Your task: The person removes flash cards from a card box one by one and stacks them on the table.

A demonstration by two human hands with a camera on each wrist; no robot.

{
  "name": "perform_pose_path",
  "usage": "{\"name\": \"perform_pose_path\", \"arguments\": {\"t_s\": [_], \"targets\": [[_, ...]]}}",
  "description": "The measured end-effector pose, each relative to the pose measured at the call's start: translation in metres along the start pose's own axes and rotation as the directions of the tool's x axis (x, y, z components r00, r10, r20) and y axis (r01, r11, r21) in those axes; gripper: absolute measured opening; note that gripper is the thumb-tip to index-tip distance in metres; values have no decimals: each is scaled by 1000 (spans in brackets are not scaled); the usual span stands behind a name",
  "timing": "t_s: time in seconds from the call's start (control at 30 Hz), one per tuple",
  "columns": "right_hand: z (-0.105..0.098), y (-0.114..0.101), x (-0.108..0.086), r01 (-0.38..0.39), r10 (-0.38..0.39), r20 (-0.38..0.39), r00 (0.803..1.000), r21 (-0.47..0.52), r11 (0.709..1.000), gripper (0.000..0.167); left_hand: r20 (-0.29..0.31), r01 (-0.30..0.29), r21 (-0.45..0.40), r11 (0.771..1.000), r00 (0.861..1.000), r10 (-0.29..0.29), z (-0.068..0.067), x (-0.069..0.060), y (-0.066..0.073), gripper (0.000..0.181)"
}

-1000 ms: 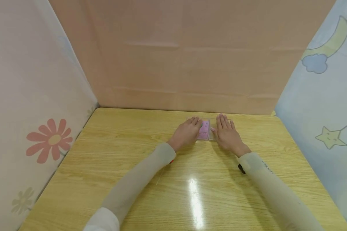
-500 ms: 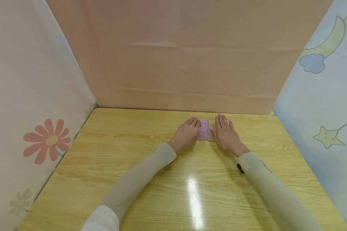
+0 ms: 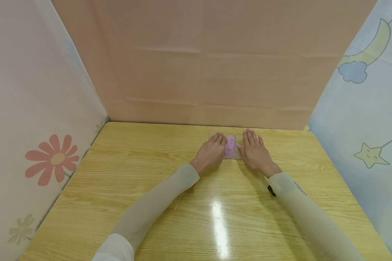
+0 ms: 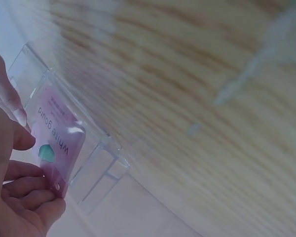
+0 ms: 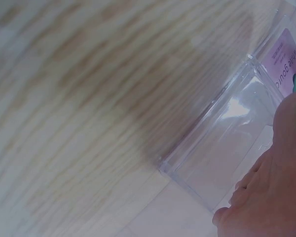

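Observation:
A clear plastic hinged case (image 5: pixel 212 148) lies spread flat near the table's back edge. In its left half is a pink card (image 3: pixel 229 146), printed "white gourd" with a green picture, as the left wrist view shows. My left hand (image 3: pixel 211 150) has curled fingers at the card's left part, with thumb and fingers pinching it; the hand covers much of the card in the head view. My right hand (image 3: pixel 255 154) lies on the transparent right half, fingers straight and together, its thumb beside the middle seam.
The wooden table (image 3: pixel 143 145) meets a brown backdrop (image 3: pixel 199 79) just behind the case. Patterned cloth walls stand at the left (image 3: pixel 26 90) and right (image 3: pixel 362 116). A bright light reflection (image 3: pixel 219 228) shows on the tabletop nearer me.
Both hands and the case stay in nearly the same place. The head view has shifted very slightly.

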State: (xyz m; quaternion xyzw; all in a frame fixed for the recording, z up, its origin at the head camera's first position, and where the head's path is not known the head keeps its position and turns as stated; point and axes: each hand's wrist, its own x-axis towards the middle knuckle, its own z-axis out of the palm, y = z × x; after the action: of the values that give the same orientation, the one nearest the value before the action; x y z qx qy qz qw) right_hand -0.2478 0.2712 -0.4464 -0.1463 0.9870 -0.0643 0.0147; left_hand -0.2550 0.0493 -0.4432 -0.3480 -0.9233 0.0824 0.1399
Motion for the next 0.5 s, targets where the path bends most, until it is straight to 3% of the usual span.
{"name": "perform_pose_path", "arguments": {"t_s": [0.23, 0.5], "targets": [[-1, -1, -1, 1, -1, -2, 1000, 7, 1000, 73, -6, 4, -40, 999, 1000, -4, -7, 0, -2, 49], [-3, -1, -3, -2, 2, -3, 1000, 1, 1000, 72, -78, 17, -116, 993, 997, -26, -15, 2, -5, 36]]}}
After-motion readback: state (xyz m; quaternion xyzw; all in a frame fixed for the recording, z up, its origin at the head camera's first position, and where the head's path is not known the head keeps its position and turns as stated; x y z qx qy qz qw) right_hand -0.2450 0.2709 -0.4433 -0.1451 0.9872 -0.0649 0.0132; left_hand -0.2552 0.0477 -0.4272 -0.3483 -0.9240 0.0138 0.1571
